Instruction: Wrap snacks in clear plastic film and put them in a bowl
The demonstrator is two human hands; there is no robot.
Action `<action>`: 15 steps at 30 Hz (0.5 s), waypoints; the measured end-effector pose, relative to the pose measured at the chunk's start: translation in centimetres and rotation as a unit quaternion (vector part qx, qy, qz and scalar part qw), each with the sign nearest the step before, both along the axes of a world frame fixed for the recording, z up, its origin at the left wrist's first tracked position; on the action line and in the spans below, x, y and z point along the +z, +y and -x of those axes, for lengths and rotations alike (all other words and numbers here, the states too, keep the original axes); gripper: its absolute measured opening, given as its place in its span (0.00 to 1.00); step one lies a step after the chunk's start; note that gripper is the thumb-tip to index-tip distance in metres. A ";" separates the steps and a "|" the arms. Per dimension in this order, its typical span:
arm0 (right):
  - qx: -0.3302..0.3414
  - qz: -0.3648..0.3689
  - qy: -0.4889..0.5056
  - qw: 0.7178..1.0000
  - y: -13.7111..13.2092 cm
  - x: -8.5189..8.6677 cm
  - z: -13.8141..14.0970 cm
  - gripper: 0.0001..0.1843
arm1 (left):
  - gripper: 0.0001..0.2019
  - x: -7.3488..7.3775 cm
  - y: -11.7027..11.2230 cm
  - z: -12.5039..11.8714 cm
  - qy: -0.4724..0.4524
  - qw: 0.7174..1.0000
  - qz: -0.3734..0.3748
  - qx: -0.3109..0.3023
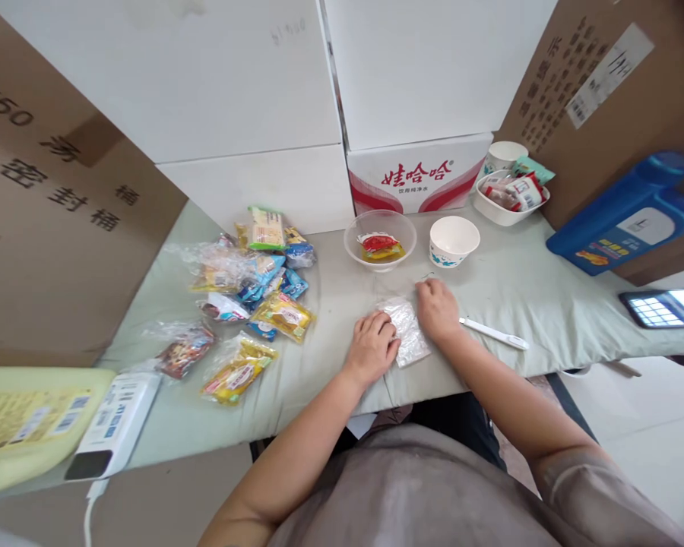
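Note:
A folded clear plastic bag (pixel 406 332) lies flat near the front edge of the cloth-covered table. My left hand (pixel 372 348) is closed over its left side, with curled fingers pressing on the plastic. At the bag's upper right, my right hand (pixel 436 308) rests on the table with fingers bent inward; what they hold, if anything, is hidden. Just beyond stand a clear plastic bowl (pixel 353 247) with a red packet (pixel 378 243) and a yellow packet inside, and a white paper bowl (pixel 454 241). A white-handled knife or cutter (pixel 495 333) lies right of my right wrist.
Several wrapped snacks (pixel 285 315) are heaped on the left. A power strip (pixel 117 422) and yellow bottle (pixel 28 425) lie at the left front. On the right are a white tub of packets (pixel 505 213), a blue bottle (pixel 627 216) and a phone (pixel 666 308). Boxes (pixel 422 171) wall the back.

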State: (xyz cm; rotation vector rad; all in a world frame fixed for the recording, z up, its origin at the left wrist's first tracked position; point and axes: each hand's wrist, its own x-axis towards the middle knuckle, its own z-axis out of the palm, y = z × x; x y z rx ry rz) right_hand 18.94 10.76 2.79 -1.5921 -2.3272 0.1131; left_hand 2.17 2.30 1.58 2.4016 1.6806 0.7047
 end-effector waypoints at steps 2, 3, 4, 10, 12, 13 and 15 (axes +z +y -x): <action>-0.004 -0.048 0.011 0.999 -0.4 0.5 -1.1 0.19 | 0.05 -0.2 -0.1 0.1 -0.009 1.000 0.000 -0.005; 0.041 -0.062 0.016 0.997 -1.0 0.6 -1.5 0.19 | 0.05 -0.3 -0.2 0.2 -0.014 1.000 0.000 -0.007; 0.110 -0.066 0.014 0.992 -2.0 0.5 -1.7 0.22 | 0.06 -0.2 -0.3 0.3 -0.020 1.000 0.000 -0.005; 0.317 -0.025 -0.056 0.946 -10.8 -1.6 -2.9 0.49 | 0.11 0.0 -0.5 0.4 -0.047 0.999 -0.011 -0.024; 0.294 -0.025 -0.069 0.953 -12.7 -2.1 -3.6 0.42 | 0.11 0.1 -0.7 0.3 -0.026 0.998 -0.011 -0.059; 0.288 -0.029 -0.067 0.955 -13.4 -2.2 -4.0 0.37 | 0.11 0.1 -0.7 0.2 -0.010 0.997 -0.010 -0.074; 0.288 -0.032 -0.042 0.956 -14.0 -1.9 -4.6 0.28 | 0.14 0.1 -0.8 0.0 0.026 0.995 -0.003 -0.092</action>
